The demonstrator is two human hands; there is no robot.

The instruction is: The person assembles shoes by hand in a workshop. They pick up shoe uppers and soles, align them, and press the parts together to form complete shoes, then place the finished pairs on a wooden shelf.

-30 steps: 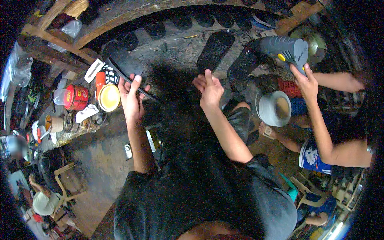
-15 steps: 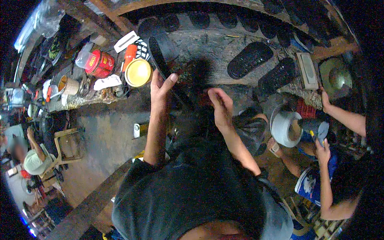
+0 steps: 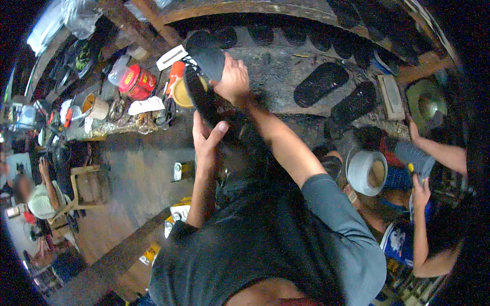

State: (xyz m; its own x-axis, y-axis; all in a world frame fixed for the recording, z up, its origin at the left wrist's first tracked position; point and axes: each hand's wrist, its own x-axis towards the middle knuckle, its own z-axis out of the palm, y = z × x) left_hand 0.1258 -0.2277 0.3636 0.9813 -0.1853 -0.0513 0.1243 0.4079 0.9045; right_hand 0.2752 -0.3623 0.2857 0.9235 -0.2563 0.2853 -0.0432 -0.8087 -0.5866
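Observation:
My left hand (image 3: 205, 138) grips a long dark shoe sole (image 3: 196, 92), tilted up above the near edge of the bench. Its thumb stands out on the right side, and the other fingers are partly hidden. My right hand (image 3: 234, 81) reaches across to the far left, its fingers closed on the edge of a dark grey shoe sole (image 3: 206, 58). The lower end of the dark sole is lost in shadow. A yellow-lidded tub (image 3: 182, 95) is partly covered by the dark sole.
Two black soles (image 3: 320, 84) (image 3: 353, 102) lie at the right of the worn bench (image 3: 273, 64), with several more along its back. A red jar (image 3: 137, 81) and an orange bottle (image 3: 176, 71) stand left. At right, a co-worker's hands (image 3: 421, 188) hold a grey shoe piece (image 3: 418, 159) beside a white roll (image 3: 366, 173).
My right hand has moved from in front of my chest up and left onto the grey sole. The left hand keeps its hold, and the dark sole has turned slightly.

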